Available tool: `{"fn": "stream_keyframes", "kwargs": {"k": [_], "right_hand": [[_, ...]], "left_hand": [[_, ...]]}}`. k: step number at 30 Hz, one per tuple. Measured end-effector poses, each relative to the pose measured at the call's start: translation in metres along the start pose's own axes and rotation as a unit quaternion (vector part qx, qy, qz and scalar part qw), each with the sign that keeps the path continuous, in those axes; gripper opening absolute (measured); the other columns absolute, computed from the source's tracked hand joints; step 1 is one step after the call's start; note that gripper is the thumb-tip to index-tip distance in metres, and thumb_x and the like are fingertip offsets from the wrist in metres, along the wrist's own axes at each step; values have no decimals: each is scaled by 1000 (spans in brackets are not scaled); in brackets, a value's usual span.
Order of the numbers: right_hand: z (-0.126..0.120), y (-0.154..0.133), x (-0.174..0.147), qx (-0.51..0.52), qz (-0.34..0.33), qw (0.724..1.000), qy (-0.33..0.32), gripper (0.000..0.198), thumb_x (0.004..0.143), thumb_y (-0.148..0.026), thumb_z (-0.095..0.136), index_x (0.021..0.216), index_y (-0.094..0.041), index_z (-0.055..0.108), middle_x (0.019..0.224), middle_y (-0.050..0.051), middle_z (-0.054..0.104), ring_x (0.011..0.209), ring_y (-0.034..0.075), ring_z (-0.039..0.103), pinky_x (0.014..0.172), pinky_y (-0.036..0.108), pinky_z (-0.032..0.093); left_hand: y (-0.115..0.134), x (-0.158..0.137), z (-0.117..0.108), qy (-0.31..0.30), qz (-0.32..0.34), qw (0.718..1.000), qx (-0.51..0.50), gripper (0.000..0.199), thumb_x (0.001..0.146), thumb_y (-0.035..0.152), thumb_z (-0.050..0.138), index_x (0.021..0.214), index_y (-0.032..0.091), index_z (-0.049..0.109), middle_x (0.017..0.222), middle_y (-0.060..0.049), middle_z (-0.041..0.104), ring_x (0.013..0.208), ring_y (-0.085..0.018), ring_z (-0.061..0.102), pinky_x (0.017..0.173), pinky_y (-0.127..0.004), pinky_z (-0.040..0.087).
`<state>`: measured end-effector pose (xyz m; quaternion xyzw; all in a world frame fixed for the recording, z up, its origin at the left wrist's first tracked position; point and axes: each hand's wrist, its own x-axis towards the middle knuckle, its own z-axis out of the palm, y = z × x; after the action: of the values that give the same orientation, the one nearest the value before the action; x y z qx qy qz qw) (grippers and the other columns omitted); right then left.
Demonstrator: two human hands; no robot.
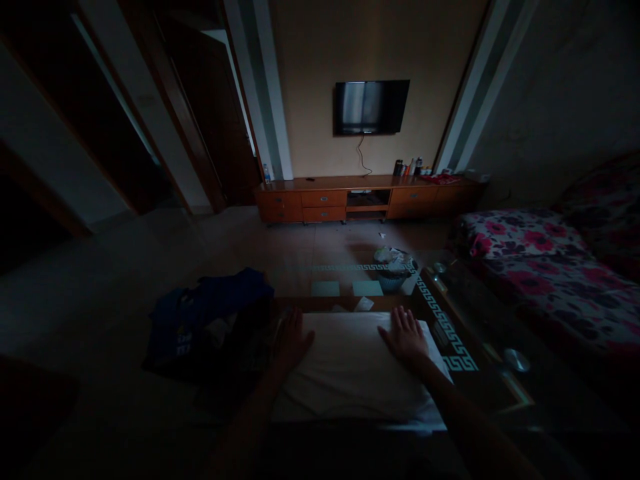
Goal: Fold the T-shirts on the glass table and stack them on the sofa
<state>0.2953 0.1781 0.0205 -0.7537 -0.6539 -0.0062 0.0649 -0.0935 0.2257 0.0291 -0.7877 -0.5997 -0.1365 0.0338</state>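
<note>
A white cloth point(350, 360), folded into a rough rectangle with some creases toward the near side, lies on a glass-topped table point(440, 317). My left hand point(293, 337) rests flat at its far left edge, thumb spread toward the middle. On the far right part of the cloth, my right hand point(406, 333) also lies flat with its fingers pointing away from me. Neither hand is gripping anything. To the left is a dark blue pile of fabric or a bag point(210, 307); the dim light hides which it is.
A bin with a plastic liner point(393, 267) stands beyond the table. Farther back are a wooden TV cabinet point(325, 200) with bottles on top and a wall-mounted television point(371, 107). A flower-patterned sofa point(540, 253) is on the right. A door point(215, 113) is at back left.
</note>
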Motion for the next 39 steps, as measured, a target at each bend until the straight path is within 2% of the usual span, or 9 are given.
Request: {"fn": "stream_keyframes", "kwargs": {"k": [4,6,11,15,18,22,27,34,39], "right_hand": [[-10,-7,8,-28,-6,1000,4,87,98,-70,27,160,-9,33,168,14,20,157,34,11,125,55,4],[-15,-23,3,-39,-16,998,37,78,101,-60,29,158,-7,37,168,17,20,156,36,13,124,59,1],[-4,-94,-39,2,-195,979,61,63,104,-42,31,161,-16,32,169,12,17,157,32,13,125,56,9],[9,-120,-66,29,-222,974,31,60,104,-35,28,162,-17,29,169,10,16,157,30,13,125,52,16],[6,-98,-67,43,-210,977,24,68,105,-51,27,163,-16,25,170,10,14,157,28,11,125,48,17],[-4,-29,-64,21,-119,992,31,80,100,-66,28,162,-16,28,169,12,15,157,31,12,125,53,15],[-4,32,-69,2,-111,993,32,80,101,-63,23,164,-15,19,170,10,15,158,25,11,126,48,13],[-8,19,-58,-25,-97,994,39,78,101,-59,29,162,-11,27,169,13,18,157,29,15,126,52,9],[-17,-18,-69,-27,-112,992,44,68,102,-51,31,163,-20,27,169,10,17,156,34,15,124,60,7]], "left_hand": [[14,3,-15,25,-13,1000,12,61,102,41,34,156,13,36,162,-17,38,152,-33,31,124,-55,22],[32,-2,-20,35,24,999,13,61,103,41,34,157,14,34,162,-16,38,153,-32,27,125,-55,20],[93,-38,-7,-28,158,987,-29,58,103,34,33,159,18,32,165,-10,35,155,-26,25,125,-49,24],[112,-58,2,-72,146,986,-45,59,104,33,30,162,22,27,167,-7,30,155,-26,25,124,-51,26],[96,-60,-7,-86,135,986,-37,62,102,38,36,162,21,27,168,-7,26,155,-27,23,124,-50,26],[48,-59,-23,-72,111,991,-15,72,99,52,42,161,19,28,169,-10,24,156,-28,22,125,-48,23],[10,-63,-24,-57,88,994,-3,76,96,48,47,161,15,28,168,-14,25,156,-29,22,125,-46,25],[30,-54,-40,-46,80,995,23,70,97,51,46,155,11,40,165,-17,32,155,-32,23,127,-50,17],[69,-60,-44,-60,159,986,1,65,101,50,39,158,17,36,167,-11,29,156,-27,21,127,-46,17]]}}
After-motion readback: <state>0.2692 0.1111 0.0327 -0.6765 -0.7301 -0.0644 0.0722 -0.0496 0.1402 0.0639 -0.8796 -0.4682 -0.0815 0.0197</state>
